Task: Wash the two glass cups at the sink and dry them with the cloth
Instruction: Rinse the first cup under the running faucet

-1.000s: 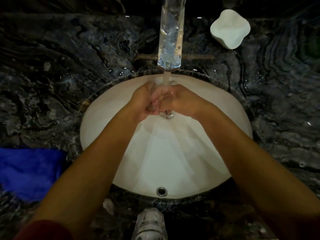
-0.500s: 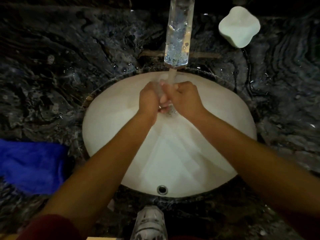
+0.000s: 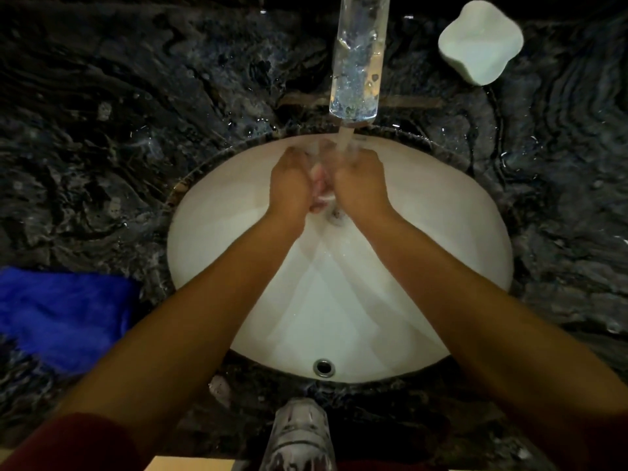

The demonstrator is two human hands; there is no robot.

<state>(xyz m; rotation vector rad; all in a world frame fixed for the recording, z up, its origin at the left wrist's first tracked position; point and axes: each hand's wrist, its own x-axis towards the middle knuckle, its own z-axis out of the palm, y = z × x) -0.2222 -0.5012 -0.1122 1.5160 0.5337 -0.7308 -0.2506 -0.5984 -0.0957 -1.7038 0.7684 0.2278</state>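
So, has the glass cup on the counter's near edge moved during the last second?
No. The glass cup keeps its spot just on the near side of the overflow hole, slightly to its left; only the camera shifted.

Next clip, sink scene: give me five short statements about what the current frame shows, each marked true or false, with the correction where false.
1. Water runs from the faucet onto the hands. True.
2. The blue cloth lies inside the basin. False: it lies on the dark counter, left of the sink.
3. The left hand and right hand are close together under the stream. True.
4. A glass cup stands on the counter's near edge. True.
5. The white soap dish sits left of the faucet. False: it sits to the right.
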